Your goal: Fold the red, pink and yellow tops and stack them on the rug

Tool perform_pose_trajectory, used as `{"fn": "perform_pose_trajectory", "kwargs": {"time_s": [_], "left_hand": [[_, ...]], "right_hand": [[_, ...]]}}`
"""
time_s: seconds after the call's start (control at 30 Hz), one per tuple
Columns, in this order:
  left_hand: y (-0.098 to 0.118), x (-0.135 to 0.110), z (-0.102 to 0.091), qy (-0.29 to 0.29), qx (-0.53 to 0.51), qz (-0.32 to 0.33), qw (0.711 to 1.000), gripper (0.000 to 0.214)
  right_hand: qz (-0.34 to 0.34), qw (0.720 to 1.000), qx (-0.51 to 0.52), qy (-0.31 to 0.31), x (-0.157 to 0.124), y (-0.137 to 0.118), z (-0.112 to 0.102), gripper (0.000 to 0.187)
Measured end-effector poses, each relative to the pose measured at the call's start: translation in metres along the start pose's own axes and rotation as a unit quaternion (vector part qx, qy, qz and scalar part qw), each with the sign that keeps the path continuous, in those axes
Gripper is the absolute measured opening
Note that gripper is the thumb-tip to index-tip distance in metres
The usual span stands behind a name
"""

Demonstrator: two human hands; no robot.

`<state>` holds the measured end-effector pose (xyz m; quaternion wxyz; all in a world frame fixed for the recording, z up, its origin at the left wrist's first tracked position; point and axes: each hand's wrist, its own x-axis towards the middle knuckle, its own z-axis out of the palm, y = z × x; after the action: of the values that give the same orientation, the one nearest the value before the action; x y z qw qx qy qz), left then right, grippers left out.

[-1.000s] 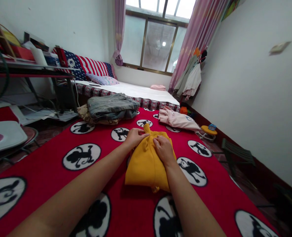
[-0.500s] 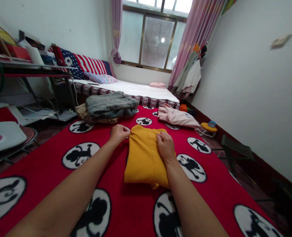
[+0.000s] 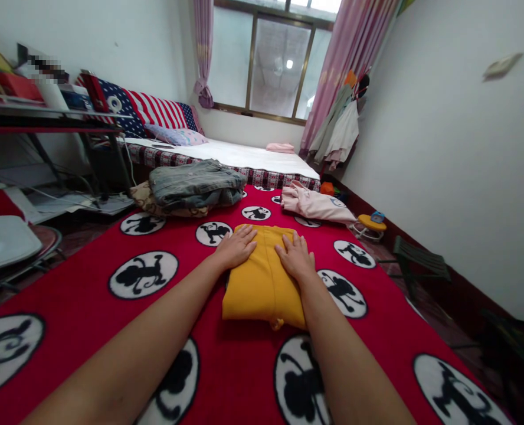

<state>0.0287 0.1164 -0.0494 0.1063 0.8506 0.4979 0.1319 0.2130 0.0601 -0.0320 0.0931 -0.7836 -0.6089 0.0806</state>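
A yellow garment (image 3: 262,289), folded into a compact rectangle, lies on the red blanket (image 3: 89,330) with black-and-white monkey circles. Its exact kind cannot be made out; a seam runs down its middle and a small knot or tie pokes out at the near edge. My left hand (image 3: 236,245) rests flat on the far left corner of the cloth, fingers stretched out. On the far right part lies my right hand (image 3: 296,256), palm down with its fingers apart. Neither hand grips the cloth.
Folded denim clothing (image 3: 195,186) sits on a patterned cloth at the far left. A pink garment (image 3: 317,203) lies at the far right. Beyond stands a bed (image 3: 239,156) under the window. A desk (image 3: 58,121) is at left; a folding stool (image 3: 421,260) stands at right.
My left hand has let go of the garment's left edge and moved onto its top, flattening out. My right hand has spread its fingers in nearly the same place.
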Motion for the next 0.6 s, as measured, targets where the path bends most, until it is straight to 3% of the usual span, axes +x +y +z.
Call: {"fn": "perform_pose_trajectory", "kwargs": {"time_s": [0.17, 0.3, 0.43, 0.5, 0.6], "left_hand": [[-0.003, 0.0, 0.003, 0.034, 0.01, -0.042, 0.998, 0.058], [-0.005, 0.002, 0.007, 0.071, 0.006, -0.079, 0.994, 0.058], [-0.009, 0.006, 0.011, 0.112, -0.011, -0.101, 0.989, 0.059], [-0.011, 0.007, 0.013, 0.126, -0.02, -0.1, 0.987, 0.058], [-0.015, 0.007, 0.013, 0.141, -0.032, -0.087, 0.986, 0.056]], "right_hand": [[-0.036, 0.999, -0.032, -0.017, -0.01, -0.001, -0.005, 0.06], [-0.139, 0.986, -0.072, -0.05, -0.037, 0.006, -0.028, 0.048], [-0.252, 0.966, -0.019, -0.059, -0.078, 0.013, -0.054, 0.041], [-0.294, 0.952, 0.02, -0.088, -0.098, 0.014, -0.058, 0.049], [-0.308, 0.943, 0.022, -0.123, -0.118, 0.013, -0.052, 0.079]]}}
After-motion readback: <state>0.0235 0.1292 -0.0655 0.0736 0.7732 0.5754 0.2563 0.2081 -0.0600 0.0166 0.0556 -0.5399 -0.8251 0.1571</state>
